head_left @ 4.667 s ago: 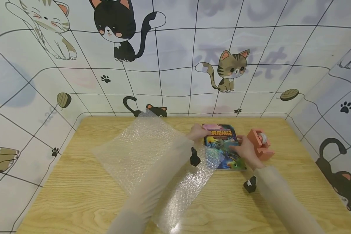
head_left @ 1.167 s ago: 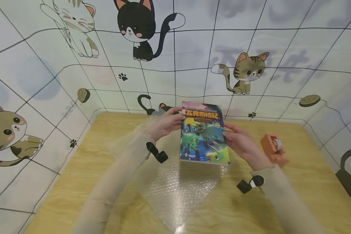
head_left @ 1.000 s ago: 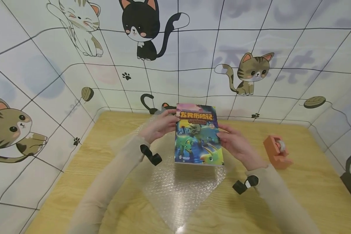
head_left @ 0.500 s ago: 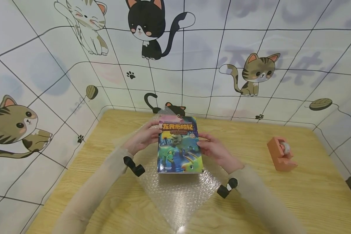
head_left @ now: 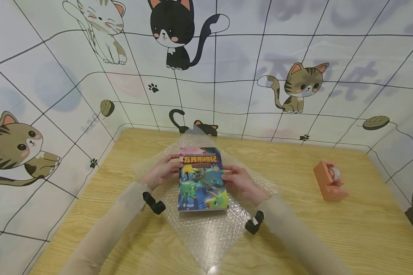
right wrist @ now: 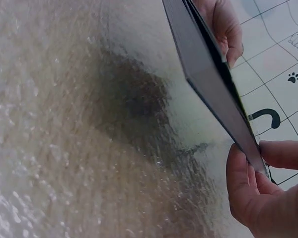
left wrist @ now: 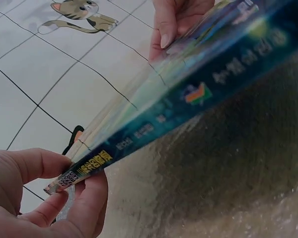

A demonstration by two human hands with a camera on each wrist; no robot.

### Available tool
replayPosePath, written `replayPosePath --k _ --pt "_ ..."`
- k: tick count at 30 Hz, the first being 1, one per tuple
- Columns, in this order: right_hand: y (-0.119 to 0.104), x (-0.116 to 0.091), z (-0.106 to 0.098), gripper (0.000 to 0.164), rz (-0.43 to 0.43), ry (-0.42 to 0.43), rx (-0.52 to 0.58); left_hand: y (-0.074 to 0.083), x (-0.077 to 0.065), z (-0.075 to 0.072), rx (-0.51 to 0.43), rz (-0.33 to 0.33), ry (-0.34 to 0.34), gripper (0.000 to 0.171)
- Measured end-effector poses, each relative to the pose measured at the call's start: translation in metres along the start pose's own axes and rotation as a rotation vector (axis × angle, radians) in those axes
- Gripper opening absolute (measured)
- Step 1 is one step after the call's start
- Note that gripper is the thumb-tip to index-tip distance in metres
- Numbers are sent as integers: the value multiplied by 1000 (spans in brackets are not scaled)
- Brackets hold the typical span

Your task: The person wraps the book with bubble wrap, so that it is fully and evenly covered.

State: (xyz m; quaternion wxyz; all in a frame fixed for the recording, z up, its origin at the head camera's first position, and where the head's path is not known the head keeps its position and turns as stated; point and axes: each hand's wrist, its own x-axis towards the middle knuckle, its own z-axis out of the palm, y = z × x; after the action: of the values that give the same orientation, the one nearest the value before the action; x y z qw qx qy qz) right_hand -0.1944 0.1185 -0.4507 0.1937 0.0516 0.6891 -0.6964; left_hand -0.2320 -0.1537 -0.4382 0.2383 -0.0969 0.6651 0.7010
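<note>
A colourful dinosaur-cover book [head_left: 201,179] hangs just above the middle of a clear bubble wrap sheet [head_left: 208,229], with both hands on it. My left hand [head_left: 168,170] pinches its left edge near the top. My right hand [head_left: 232,178] grips the right edge. In the left wrist view, thumb and fingers of the left hand [left wrist: 72,179] clamp a corner of the book [left wrist: 188,99], which casts a shadow on the wrap [left wrist: 238,173]. In the right wrist view, the right hand [right wrist: 260,167] pinches the book's edge [right wrist: 213,89] above the wrap [right wrist: 64,124].
An orange tape dispenser [head_left: 330,181] stands on the wooden table [head_left: 296,244] at the right. Cat-patterned walls [head_left: 55,95] close in the back and both sides. A black camera sits on each wrist.
The book was picked up from beside the tape dispenser, carried left over the bubble wrap and lowered close to its middle. Both hands have kept hold of it.
</note>
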Motion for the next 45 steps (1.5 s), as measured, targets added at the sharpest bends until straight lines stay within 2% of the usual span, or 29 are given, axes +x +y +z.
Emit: replayPosePath --k 9,15,19,27,33,36,38,40,45 --pt "8 8 10 48 32 38 -78 -14 6 -5 132 -18 95 51" --pt "12 11 12 48 48 56 -120 -19 8 -5 159 27 98 51" --pt "13 11 13 47 38 54 -141 -21 8 -3 195 42 123 49" --pt "3 6 21 45 6 49 -322 -21 7 1 408 76 184 45" --pt "0 5 23 48 3 55 -416 -21 5 1 614 167 197 43" --pt "0 6 22 45 -1 50 -418 -23 4 1 688 222 208 42" --pt "0 6 20 43 3 45 -408 -24 4 0 708 255 202 43" --pt "0 6 19 42 21 44 -387 -27 3 -2 683 272 173 45" --pt "2 6 14 44 40 36 -386 -34 -4 -9 664 325 25 53"
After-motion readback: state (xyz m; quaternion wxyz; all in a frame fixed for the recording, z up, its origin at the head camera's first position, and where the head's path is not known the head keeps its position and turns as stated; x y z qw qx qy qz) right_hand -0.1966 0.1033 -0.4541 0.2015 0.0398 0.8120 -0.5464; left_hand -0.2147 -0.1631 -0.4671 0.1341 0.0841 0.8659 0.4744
